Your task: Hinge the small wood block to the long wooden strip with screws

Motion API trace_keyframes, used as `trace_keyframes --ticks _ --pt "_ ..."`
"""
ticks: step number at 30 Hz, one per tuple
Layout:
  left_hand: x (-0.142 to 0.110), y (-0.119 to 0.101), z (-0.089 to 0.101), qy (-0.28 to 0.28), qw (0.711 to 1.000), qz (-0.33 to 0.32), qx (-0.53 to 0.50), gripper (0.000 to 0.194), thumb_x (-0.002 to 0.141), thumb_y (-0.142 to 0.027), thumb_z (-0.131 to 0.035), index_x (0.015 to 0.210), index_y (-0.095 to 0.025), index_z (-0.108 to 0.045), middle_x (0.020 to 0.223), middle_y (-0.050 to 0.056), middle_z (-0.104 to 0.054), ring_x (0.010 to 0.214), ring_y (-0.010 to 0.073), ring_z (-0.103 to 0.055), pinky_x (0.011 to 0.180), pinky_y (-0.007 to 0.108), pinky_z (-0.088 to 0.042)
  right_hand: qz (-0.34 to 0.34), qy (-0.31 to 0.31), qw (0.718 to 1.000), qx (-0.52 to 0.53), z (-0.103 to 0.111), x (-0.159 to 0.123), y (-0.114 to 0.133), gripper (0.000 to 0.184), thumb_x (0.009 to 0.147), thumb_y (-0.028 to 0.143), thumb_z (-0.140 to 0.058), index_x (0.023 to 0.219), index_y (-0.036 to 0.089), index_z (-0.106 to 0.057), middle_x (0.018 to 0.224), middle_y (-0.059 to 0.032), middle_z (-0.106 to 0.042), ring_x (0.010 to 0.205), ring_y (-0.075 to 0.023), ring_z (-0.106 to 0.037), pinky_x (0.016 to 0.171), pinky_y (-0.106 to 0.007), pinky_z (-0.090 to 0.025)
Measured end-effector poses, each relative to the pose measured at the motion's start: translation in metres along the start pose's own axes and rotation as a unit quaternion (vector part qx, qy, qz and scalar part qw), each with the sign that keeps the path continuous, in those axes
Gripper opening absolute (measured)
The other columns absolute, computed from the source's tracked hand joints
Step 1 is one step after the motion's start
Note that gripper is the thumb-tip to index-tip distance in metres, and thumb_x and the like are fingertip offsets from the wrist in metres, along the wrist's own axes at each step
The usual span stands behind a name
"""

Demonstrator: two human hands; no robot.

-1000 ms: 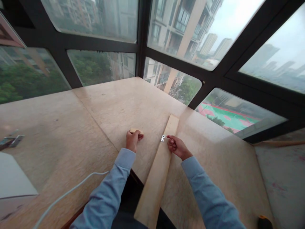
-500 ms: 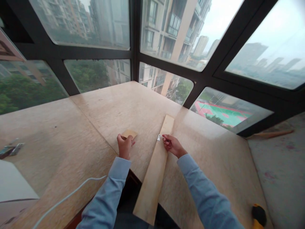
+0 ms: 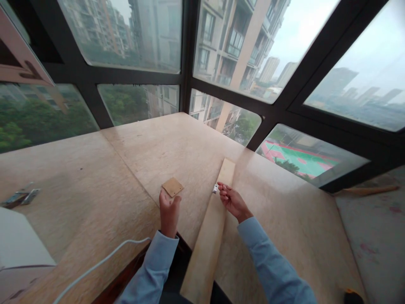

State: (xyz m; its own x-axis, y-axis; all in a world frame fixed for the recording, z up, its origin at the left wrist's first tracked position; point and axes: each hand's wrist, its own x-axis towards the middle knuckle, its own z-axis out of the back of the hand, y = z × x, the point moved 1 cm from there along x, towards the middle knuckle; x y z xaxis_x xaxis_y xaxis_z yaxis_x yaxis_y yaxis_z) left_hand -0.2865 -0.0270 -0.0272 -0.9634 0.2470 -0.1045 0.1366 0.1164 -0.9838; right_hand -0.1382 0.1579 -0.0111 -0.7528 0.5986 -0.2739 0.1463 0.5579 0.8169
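Note:
A small square wooden piece (image 3: 172, 187) with tiny holes appears to lie flat on the tabletop. Just below its near edge is my left hand (image 3: 169, 213), thumb and index finger apart, with nothing between them. A long wooden board (image 3: 205, 240) runs from the tabletop out over the near edge. On the board's left edge sits a small metal hinge (image 3: 215, 188). My right hand (image 3: 233, 202) is over the board beside the hinge, its fingers pinched together; whatever they hold is too small to make out.
A white cable (image 3: 104, 258) crosses the tabletop (image 3: 126, 198) at the near left. Metal hardware (image 3: 25, 197) lies at the far left beside a white box (image 3: 22, 236). A black and yellow tool (image 3: 352, 296) shows at the bottom right. Windows (image 3: 139, 105) border the back.
My left hand has let go of the square wooden piece and drawn back toward me. My right hand stays pinched beside the hinge. The view has shifted slightly.

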Motion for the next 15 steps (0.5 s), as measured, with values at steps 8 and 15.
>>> trace_keyframes --ticks 8,15 --pt "-0.032 0.020 -0.015 0.035 0.957 -0.238 0.161 0.044 0.084 -0.020 -0.054 0.128 -0.017 -0.050 0.135 0.016 -0.053 0.130 0.0285 -0.048 0.111 0.051 -0.038 -0.047 0.013 0.957 -0.286 -0.053 0.054 0.001 0.016 0.092 0.031 -0.056 0.094 0.016 -0.061 0.058 0.0073 -0.048 0.045 -0.0063 -0.046 0.039 -0.016 -0.032" --pt "-0.041 0.038 -0.017 0.063 0.905 -0.335 0.255 0.023 0.084 -0.009 -0.048 0.093 -0.018 -0.066 0.114 0.012 -0.065 0.120 0.0291 -0.053 0.100 0.052 -0.048 -0.027 0.029 0.774 -0.632 -0.093 0.127 -0.005 0.021 0.094 0.032 -0.063 0.084 0.013 -0.063 0.075 0.0019 -0.063 0.062 -0.0102 -0.060 0.061 -0.026 -0.052"
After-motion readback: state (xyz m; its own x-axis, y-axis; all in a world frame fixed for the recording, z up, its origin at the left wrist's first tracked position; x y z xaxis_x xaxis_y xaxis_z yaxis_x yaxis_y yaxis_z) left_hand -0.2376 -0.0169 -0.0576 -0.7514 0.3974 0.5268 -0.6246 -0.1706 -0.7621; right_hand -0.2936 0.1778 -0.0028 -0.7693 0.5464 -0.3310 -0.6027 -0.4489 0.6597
